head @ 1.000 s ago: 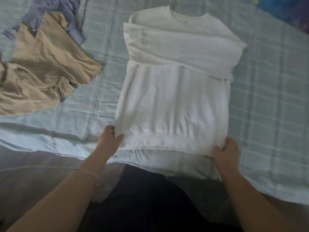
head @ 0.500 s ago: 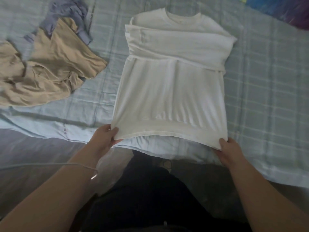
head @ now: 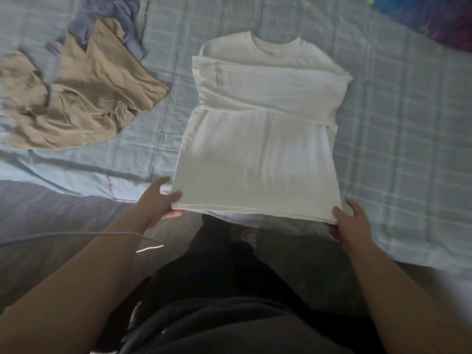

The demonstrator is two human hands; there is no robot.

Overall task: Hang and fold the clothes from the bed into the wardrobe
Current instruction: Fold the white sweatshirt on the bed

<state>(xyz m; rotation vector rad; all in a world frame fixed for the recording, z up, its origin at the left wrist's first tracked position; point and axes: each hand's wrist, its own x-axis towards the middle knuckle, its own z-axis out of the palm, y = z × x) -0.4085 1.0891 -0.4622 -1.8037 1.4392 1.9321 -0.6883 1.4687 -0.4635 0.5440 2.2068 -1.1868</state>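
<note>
A white long-sleeved top point(head: 258, 139) lies on the bed point(head: 398, 139), collar away from me, with its sleeves folded across the chest. My left hand point(head: 158, 200) pinches the bottom-left corner of its hem, thumb on top. My right hand point(head: 351, 221) pinches the bottom-right corner the same way. The hem is lifted off the bed's near edge, and the upper half of the top still rests on the cover.
A crumpled beige garment point(head: 76, 98) lies at the left of the bed, with a blue-grey garment point(head: 120, 24) partly under it at the back. A bright blue and purple cloth point(head: 439, 16) shows at the far right corner. A thin cable point(head: 76, 235) crosses my left forearm.
Both hands have raised the hem of the white top off the bed edge, so the lower half now hangs lifted between them. The beige garment has not moved.
</note>
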